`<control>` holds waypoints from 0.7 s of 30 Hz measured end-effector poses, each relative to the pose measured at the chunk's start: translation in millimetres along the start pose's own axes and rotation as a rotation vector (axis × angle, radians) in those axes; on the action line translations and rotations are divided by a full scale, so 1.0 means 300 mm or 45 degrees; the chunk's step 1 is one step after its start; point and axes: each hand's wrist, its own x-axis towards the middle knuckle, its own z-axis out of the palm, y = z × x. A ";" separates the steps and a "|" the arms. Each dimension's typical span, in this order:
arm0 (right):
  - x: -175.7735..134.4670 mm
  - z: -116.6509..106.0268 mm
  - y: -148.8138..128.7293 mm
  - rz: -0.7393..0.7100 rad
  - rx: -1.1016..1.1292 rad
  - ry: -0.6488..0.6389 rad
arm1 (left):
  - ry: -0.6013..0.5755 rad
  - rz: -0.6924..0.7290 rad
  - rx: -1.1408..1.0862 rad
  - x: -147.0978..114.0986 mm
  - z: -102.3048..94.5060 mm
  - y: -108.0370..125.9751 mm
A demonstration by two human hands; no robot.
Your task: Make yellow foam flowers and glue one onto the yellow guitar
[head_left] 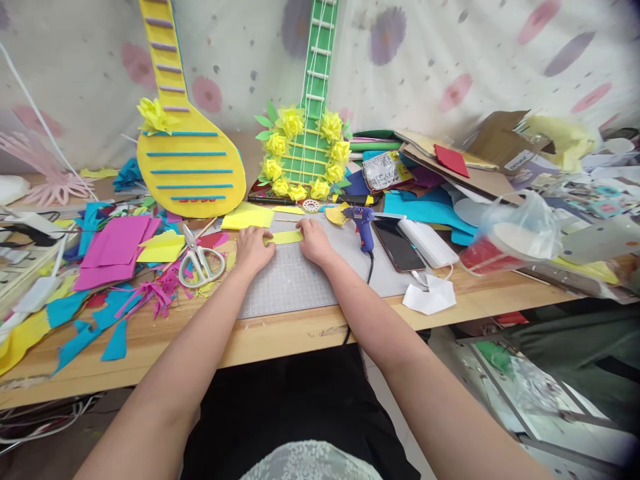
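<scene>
A narrow yellow paper strip [285, 237] lies across the grey cutting mat [285, 280], stretched between my two hands. My left hand [255, 248] has its fingers bent over the strip's left end. At the other end, my right hand [315, 241] grips the strip with curled fingers; the fingertips are partly hidden. Just behind my left hand rests a stack of yellow paper [247, 215]. White-handled scissors [200, 261] lie to the left of the mat, blades pointing away from me. On the right stands a purple glue gun [363, 230], its black cord running to the table's front edge.
A yellow paper guitar [193, 160] and a green one [307, 153] with yellow flowers lean at the back. Magenta sheets [117, 250] and scraps cover the left side. To the right are a phone [397, 245], a white power bank [429, 242] and a bagged cup [510, 243].
</scene>
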 end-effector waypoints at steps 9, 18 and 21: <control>-0.008 0.010 -0.047 -0.190 0.017 -0.032 | 0.105 -0.028 -0.071 -0.002 -0.003 -0.009; -0.011 0.005 -0.048 -0.304 -0.023 0.008 | 0.100 0.086 -0.039 -0.010 -0.003 -0.006; -0.010 0.006 -0.051 -0.318 -0.052 0.036 | 0.104 0.086 -0.055 -0.013 -0.010 -0.002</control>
